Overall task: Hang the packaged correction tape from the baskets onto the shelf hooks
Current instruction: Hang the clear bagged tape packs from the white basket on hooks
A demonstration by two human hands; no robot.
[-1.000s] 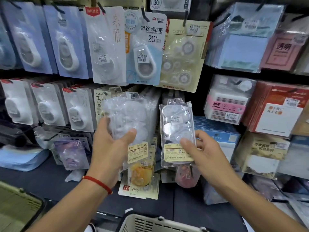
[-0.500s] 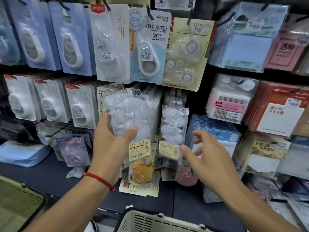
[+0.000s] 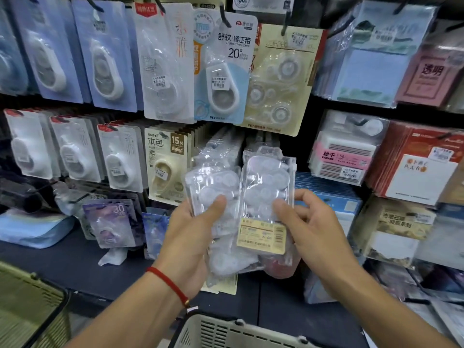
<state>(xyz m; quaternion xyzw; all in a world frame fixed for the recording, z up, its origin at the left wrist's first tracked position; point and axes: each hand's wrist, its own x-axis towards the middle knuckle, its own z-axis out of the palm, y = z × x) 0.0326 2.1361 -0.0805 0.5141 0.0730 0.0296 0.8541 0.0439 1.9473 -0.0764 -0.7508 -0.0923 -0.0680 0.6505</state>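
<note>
My left hand grips a stack of clear correction tape packs in front of the middle shelf row. Beside it, my right hand pinches one clear pack with a yellow label by its right edge, thumb on the front. This pack overlaps the stack's right side. Behind both hang more clear packs on a shelf hook. I cannot tell whether the right hand's pack is on a hook.
Carded correction tapes fill the upper hooks and the left of the middle row. Sticky notes hang at right. Loose packs lean on the dark shelf base. A white basket sits below, an olive basket at lower left.
My right hand let go of a clear pack at the hook, drew back open, and now pinches a yellow-labelled pack beside the stack. My left hand has lowered the stack slightly.
</note>
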